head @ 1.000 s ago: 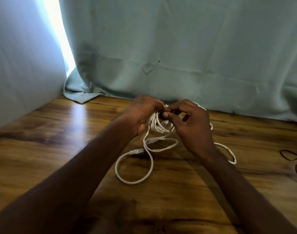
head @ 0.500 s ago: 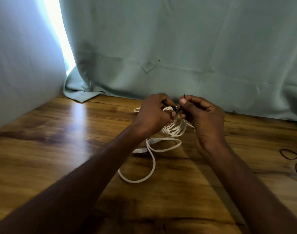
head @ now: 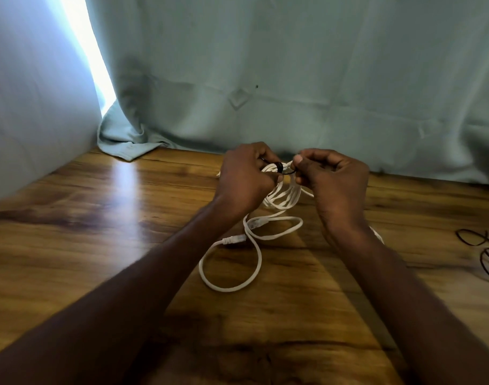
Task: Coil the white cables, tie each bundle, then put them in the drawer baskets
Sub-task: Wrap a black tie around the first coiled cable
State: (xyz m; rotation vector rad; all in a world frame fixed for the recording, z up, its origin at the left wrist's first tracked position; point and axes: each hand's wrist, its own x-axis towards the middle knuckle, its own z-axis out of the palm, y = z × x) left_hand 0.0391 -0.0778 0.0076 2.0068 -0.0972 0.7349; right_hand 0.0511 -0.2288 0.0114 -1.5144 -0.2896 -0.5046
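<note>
The coiled white cable [head: 283, 194] is held just above the wooden table [head: 99, 232], near its far edge and in front of the pale green curtain [head: 293, 79]. Both hands work at the top of the coil, close together but not touching.

Left hand [head: 244, 180]: fingers curled, gripping the top of the coil where the strands are gathered. A black tie [head: 279, 166] is wrapped around the gathered strands just beside the thumb of this hand.

Right hand [head: 332, 176]: fingers curled, thumb and forefinger pinching the free end of the black tie. The tie runs as a thin dark line from the wrap to this pinch.

Below the hands, the coil hangs in several loops between the two wrists. The loose remainder of the cable lies on the table toward the person: one small loop just under the coil and one larger loop nearer the camera. Two plugs [head: 235, 239] at the cable ends lie on the wood beside the left forearm, near where the loops cross.

A section of white cable also shows past the right wrist, partly hidden by the arm.

Thin black wires [head: 485, 245] lie on the table at the right edge, well apart from the coil. Bright light enters through a gap in the curtain at upper left.
</note>
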